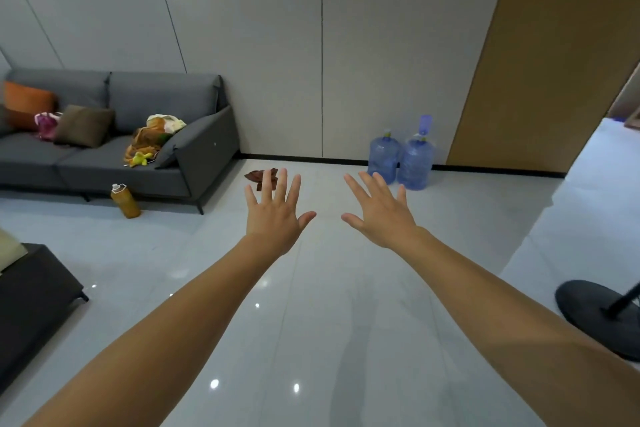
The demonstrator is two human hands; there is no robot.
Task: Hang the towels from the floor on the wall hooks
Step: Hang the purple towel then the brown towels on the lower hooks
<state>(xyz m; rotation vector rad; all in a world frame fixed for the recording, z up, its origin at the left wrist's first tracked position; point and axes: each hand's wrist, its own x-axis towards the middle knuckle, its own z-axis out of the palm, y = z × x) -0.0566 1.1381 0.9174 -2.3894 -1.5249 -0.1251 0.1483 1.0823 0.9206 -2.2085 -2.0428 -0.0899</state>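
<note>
- We stand on a pale, glossy tile floor (311, 322). We judge the task to be at its first step, the approach to the towel, with nothing picked up yet.
- One grey panelled wall (277, 45) faces us. We count no hooks on it, so they will need finding once a towel is in hand.
- One dark grey sofa (194, 149) sits at the left, with two cushions on it, one orange (24, 102) and one brown (85, 125).
- Two blue water jugs (384, 158) stand side by side against the wall.
- Our two hands reach forward, the left hand (277, 211) and the right hand (381, 215). Both have their fingers spread wide and hold nothing.
- One amber bottle (125, 202) stands tilted on the floor beside the sofa.
- One brown towel (254, 176) lies crumpled on the floor near the wall, partly hidden behind our left fingers. We cannot tell whether the heap holds more than one. Next we would walk closer, bend down and grip it.
</note>
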